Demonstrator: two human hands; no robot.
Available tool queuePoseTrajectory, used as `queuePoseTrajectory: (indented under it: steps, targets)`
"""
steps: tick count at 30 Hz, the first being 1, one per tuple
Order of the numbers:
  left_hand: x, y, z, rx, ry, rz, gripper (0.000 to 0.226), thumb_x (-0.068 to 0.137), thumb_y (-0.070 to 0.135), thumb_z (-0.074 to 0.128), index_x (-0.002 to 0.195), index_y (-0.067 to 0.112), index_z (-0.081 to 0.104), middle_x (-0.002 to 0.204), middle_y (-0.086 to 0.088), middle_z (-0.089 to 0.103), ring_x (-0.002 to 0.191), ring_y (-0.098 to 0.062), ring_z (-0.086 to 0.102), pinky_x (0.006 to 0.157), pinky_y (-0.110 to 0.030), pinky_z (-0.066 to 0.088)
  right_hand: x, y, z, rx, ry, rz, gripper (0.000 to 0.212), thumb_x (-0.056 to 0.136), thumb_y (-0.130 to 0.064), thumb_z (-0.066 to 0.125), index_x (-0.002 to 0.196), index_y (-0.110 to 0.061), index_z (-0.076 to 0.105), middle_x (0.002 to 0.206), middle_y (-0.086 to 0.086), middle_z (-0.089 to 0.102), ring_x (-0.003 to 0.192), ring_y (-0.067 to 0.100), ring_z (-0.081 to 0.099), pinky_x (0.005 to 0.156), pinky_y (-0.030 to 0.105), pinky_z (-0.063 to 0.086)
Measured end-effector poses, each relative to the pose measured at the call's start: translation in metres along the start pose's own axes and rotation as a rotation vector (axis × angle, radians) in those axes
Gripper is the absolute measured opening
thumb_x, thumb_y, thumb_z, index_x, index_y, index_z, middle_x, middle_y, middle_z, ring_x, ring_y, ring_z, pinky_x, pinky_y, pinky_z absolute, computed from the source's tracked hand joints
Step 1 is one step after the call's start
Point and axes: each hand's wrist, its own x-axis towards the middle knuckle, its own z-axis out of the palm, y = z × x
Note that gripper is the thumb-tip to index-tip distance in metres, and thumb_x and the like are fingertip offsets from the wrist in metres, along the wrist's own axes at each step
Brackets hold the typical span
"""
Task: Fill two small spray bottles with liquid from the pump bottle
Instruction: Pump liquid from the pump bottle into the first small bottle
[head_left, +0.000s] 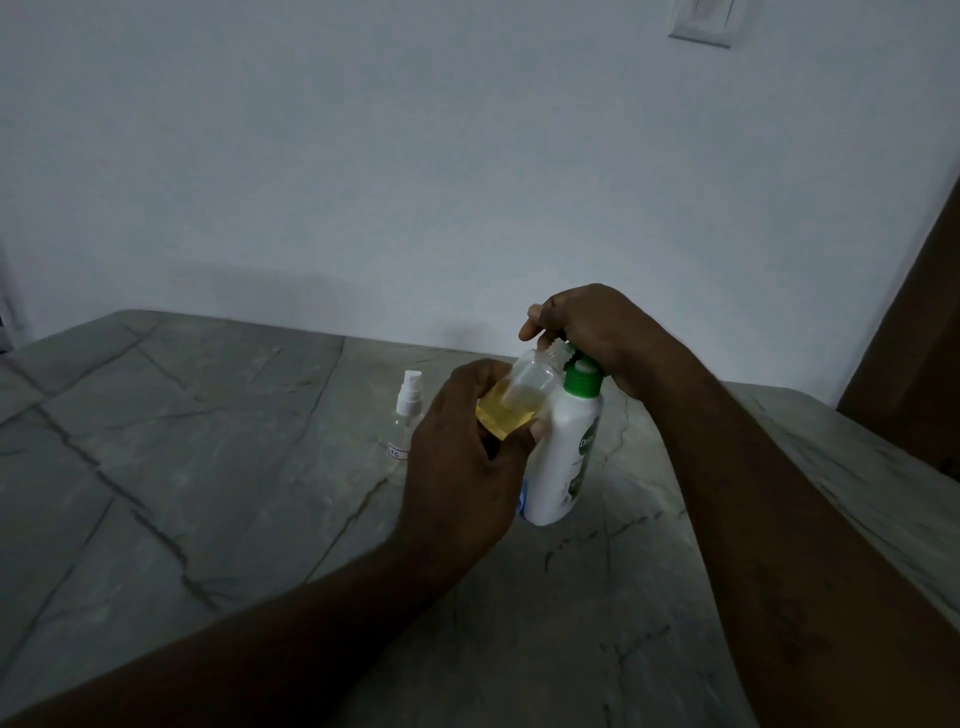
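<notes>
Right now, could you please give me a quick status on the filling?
Left hand holds open small bottle, part-filled yellow. Right hand on pump bottle head. Second spray bottle capped, standing left. Nothing in the way.

I count two spray bottles: one (522, 397) open-necked and partly filled with yellow liquid, in my left hand (462, 467), and one (407, 415) capped with its white sprayer, standing on the table (208, 467). There is one pump bottle (569, 457), white with a green top, under my right hand (597, 332). That makes three bottles in all, two hands, one table, and one wall plate (704, 23) high on the wall.
</notes>
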Motion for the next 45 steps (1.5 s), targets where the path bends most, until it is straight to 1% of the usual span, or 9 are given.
queuePoseTrajectory:
  steps: [6,13,18,22,26,30,37,41,45]
  targets:
    - [-0.001,-0.001,0.001,-0.007,-0.008,0.007,0.042,0.089,0.025,0.074,0.124,0.029,0.052,0.12,0.012,0.063,0.105,-0.007,0.064,0.088,-0.029,0.058,0.0,0.003,0.002,0.015,-0.005,0.0,0.031,0.099,-0.029,0.058,0.077,-0.021,0.078,0.087,0.003,0.07,0.078,0.022,0.061,0.075,0.036,0.05]
    - [-0.004,-0.004,0.002,0.006,-0.017,0.059,0.048,0.087,0.024,0.076,0.126,0.03,0.049,0.121,0.013,0.06,0.107,-0.004,0.06,0.084,-0.011,0.05,-0.005,-0.005,-0.003,0.017,0.02,-0.037,0.031,0.102,-0.031,0.054,0.091,-0.013,0.076,0.072,-0.003,0.068,0.061,0.009,0.057,0.056,0.022,0.04]
    - [-0.004,-0.003,0.002,0.004,0.008,0.076,0.05,0.087,0.026,0.077,0.128,0.026,0.05,0.123,0.009,0.059,0.107,-0.006,0.06,0.087,-0.023,0.055,-0.005,-0.005,-0.004,0.026,-0.005,-0.026,0.03,0.101,-0.032,0.055,0.087,-0.015,0.076,0.076,-0.001,0.068,0.062,0.01,0.058,0.056,0.022,0.042]
    - [-0.003,-0.004,0.001,0.007,0.014,0.069,0.051,0.086,0.025,0.078,0.129,0.026,0.05,0.123,0.009,0.059,0.108,-0.008,0.061,0.086,-0.028,0.057,-0.001,0.002,0.0,0.014,-0.016,-0.011,0.031,0.1,-0.033,0.058,0.081,-0.019,0.078,0.09,0.004,0.07,0.076,0.02,0.061,0.068,0.032,0.049]
    - [-0.002,-0.006,0.001,0.055,0.023,0.084,0.048,0.087,0.022,0.077,0.127,0.026,0.051,0.122,0.01,0.06,0.106,-0.005,0.059,0.086,-0.01,0.049,0.001,0.004,0.003,-0.003,-0.016,-0.011,0.032,0.099,-0.032,0.059,0.077,-0.021,0.079,0.099,0.007,0.071,0.082,0.024,0.063,0.078,0.04,0.053]
    - [-0.003,-0.004,0.002,0.059,0.02,0.08,0.047,0.087,0.021,0.077,0.124,0.029,0.049,0.118,0.013,0.056,0.1,0.003,0.056,0.082,0.002,0.039,0.0,0.001,0.002,0.01,0.006,-0.022,0.031,0.101,-0.03,0.057,0.082,-0.017,0.077,0.083,0.002,0.071,0.077,0.019,0.063,0.069,0.03,0.048]
    - [-0.003,-0.004,0.002,0.061,0.015,0.091,0.048,0.087,0.021,0.076,0.127,0.022,0.051,0.12,0.009,0.056,0.103,-0.001,0.055,0.083,0.001,0.038,-0.003,-0.004,-0.003,0.006,0.02,-0.018,0.031,0.102,-0.03,0.054,0.089,-0.013,0.076,0.077,0.0,0.068,0.069,0.017,0.057,0.059,0.025,0.041]
    - [-0.002,-0.005,0.002,0.045,0.03,0.088,0.049,0.087,0.022,0.077,0.128,0.021,0.052,0.122,0.007,0.06,0.106,-0.006,0.059,0.085,-0.011,0.048,-0.001,-0.001,-0.002,-0.005,0.003,-0.011,0.031,0.101,-0.032,0.055,0.085,-0.017,0.077,0.087,0.002,0.07,0.074,0.019,0.059,0.064,0.029,0.046]
    - [-0.002,-0.006,0.002,0.055,0.019,0.072,0.05,0.087,0.021,0.077,0.129,0.022,0.05,0.123,0.007,0.059,0.105,-0.006,0.059,0.082,-0.006,0.046,0.004,0.005,0.003,-0.026,0.003,-0.014,0.032,0.099,-0.032,0.058,0.078,-0.021,0.078,0.095,0.004,0.07,0.08,0.023,0.062,0.074,0.035,0.05]
